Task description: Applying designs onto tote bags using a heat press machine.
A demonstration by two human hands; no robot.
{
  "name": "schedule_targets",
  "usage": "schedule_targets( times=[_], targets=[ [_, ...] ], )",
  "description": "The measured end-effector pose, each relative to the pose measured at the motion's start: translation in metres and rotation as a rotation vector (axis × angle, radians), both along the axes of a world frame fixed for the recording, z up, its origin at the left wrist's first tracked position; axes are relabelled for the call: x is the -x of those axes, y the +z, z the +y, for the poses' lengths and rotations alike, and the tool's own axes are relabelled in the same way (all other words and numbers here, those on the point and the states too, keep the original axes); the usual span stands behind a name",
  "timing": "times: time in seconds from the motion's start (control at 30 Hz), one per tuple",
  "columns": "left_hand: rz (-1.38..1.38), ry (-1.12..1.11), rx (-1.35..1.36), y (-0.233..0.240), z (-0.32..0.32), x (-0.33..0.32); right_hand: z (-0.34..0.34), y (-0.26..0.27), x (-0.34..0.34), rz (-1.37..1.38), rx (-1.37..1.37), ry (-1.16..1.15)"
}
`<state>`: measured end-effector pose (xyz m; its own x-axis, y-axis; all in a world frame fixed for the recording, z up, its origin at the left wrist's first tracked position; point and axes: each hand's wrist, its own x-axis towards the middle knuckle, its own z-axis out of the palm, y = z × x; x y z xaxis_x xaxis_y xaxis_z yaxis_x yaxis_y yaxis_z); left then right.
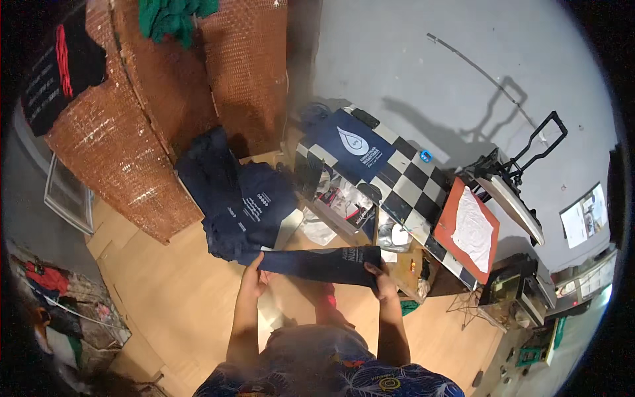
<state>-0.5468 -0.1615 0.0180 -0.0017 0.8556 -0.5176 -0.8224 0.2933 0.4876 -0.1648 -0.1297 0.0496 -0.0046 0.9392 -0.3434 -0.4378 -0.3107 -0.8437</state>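
Observation:
A folded dark navy cloth item [317, 265] with pale print is stretched level before my body. Its left end is gripped by my left hand [255, 278], thumb on top. At the other end my right hand [383, 280] holds the corner, thumb over the cloth. Just past my left hand lies a heap of dark navy printed fabric [253, 198]. Another navy cloth piece [359, 144] with a white drop-shaped print lies flat on the black-and-white checkered tabletop [412, 173].
A heat press [511, 198] with a black handle stands at the right, beside an orange pad [464, 233] bearing white cloth. Below the tabletop is an open drawer [347, 218] of packaged goods. Brown woven panels [134, 149] stand at the left. A small blue device [425, 156] sits near the wall.

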Motion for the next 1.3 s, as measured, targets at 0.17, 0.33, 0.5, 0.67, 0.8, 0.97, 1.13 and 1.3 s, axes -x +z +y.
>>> schedule_targets(
  times=[0.17,0.33,0.5,0.67,0.8,0.97,1.13,1.3],
  targets=[
    [0.146,-0.125,-0.184,0.008,0.071,-0.013,0.073,0.03,-0.039,0.1,-0.062,-0.036],
    [0.24,-0.157,-0.255,0.026,0.164,-0.041,0.147,0.05,-0.09,0.155,-0.135,-0.023],
    [0.397,-0.173,-0.202,0.054,0.252,-0.095,0.208,0.065,-0.138,0.198,-0.178,-0.069],
    [0.537,-0.152,-0.16,0.089,0.381,-0.139,0.319,0.089,-0.155,0.112,-0.084,-0.165],
    [0.54,-0.292,-0.178,0.117,0.479,-0.139,0.402,0.118,-0.142,0.138,-0.272,-0.149],
    [0.623,-0.099,-0.301,0.126,0.582,-0.147,0.453,0.137,-0.121,0.02,-0.395,-0.275],
    [0.513,-0.209,-0.388,0.139,0.656,-0.123,0.47,0.162,-0.128,-0.116,-0.5,-0.323],
    [0.432,-0.224,-0.527,0.131,0.673,-0.107,0.471,0.137,-0.119,-0.248,-0.5,-0.325]
  ],
)
